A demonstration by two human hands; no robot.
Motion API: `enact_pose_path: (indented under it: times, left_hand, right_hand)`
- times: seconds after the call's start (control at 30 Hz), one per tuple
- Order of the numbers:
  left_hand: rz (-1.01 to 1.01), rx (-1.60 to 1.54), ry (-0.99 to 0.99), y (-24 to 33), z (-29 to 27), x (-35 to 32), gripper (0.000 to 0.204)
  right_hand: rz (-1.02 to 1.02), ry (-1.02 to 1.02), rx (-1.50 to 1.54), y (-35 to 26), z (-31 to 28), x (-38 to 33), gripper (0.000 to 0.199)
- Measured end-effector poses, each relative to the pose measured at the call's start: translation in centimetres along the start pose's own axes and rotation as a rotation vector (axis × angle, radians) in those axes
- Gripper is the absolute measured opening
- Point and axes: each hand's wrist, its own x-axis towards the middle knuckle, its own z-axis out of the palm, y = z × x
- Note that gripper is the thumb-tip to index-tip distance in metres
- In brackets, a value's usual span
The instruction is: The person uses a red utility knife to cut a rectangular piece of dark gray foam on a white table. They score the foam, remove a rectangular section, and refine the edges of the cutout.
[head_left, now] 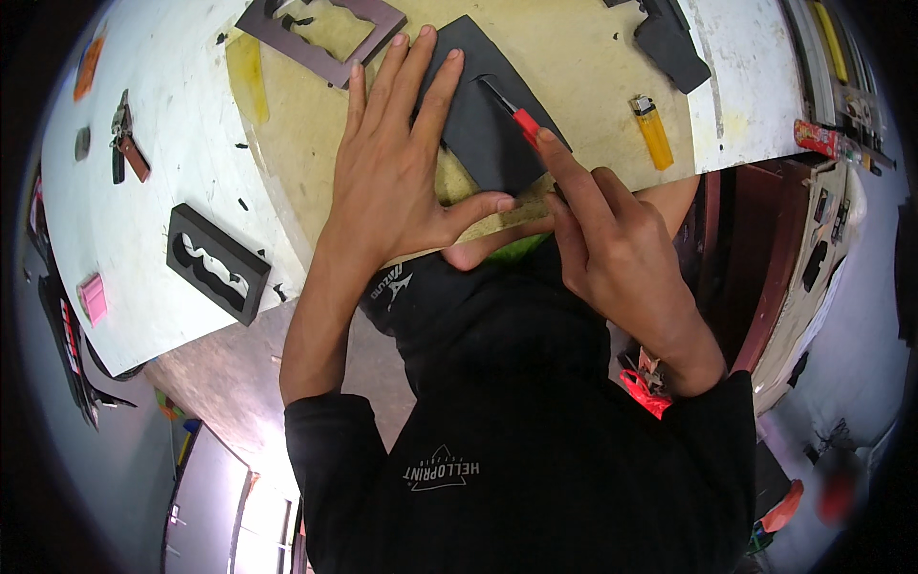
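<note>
Under the right forefinger [564,163], a slim cutting knife with a red and black handle [516,117] lay pressed onto a dark grey, roughly square sheet of foam-like material [478,124]. The other fingers of the right hand [622,253] were curled in and closed round the tool's hidden lower end. The blade tip pointed up and left across the sheet, so the step in hand looked like a cut being drawn through it. Beside it, the left hand [397,177] lay flat, its four fingers held straight and close together over the sheet's left part, the thumb stretched out sideways along the lower edge; it gripped nothing and only pinned the sheet down. To my eye, the next stroke called for steady pressure from that flat palm, with its fingertips kept clear of the blade's line. The sheet rested on a worn yellowish cutting board [574,57] set into a white worktable [172,163], close to the table's near edge. Further out lay a yellow lighter [652,131] to the right, a dark frame-shaped offcut with a wavy hole [325,33] above the left hand, a thick black block with a wavy slot [217,263] at the left, and a dark offcut [674,43] at the top right.
</note>
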Motion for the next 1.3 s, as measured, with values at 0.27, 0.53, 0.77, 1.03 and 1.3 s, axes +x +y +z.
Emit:
enact_pose_path:
  times: [0.27, 0.53, 0.77, 1.03, 1.3]
  left_hand:
    - [-0.023, 0.01, 0.005, 0.1, 0.1, -0.1, 0.126]
    - [-0.016, 0.015, 0.026, 0.1, 0.4, -0.1, 0.126]
    - [-0.008, 0.016, 0.044, 0.0, 0.5, -0.3, 0.124]
    - [-0.009, -0.021, 0.019, 0.0, 0.3, -0.2, 0.124]
    - [-0.03, -0.023, -0.057, 0.6, -0.6, 0.0, 0.124]
  right_hand:
    - [0.071, -0.099, 0.008, -0.6, -1.9, -1.3, 0.061]
    - [0.112, -0.179, 0.012, -1.3, -4.3, -1.8, 0.058]
    - [0.146, -0.281, -0.019, -1.6, -6.1, -1.9, 0.055]
    - [0.137, -0.341, -0.081, -2.0, -7.0, -1.7, 0.053]
    - [0.036, -0.281, -0.017, -0.9, -6.5, -2.3, 0.057]
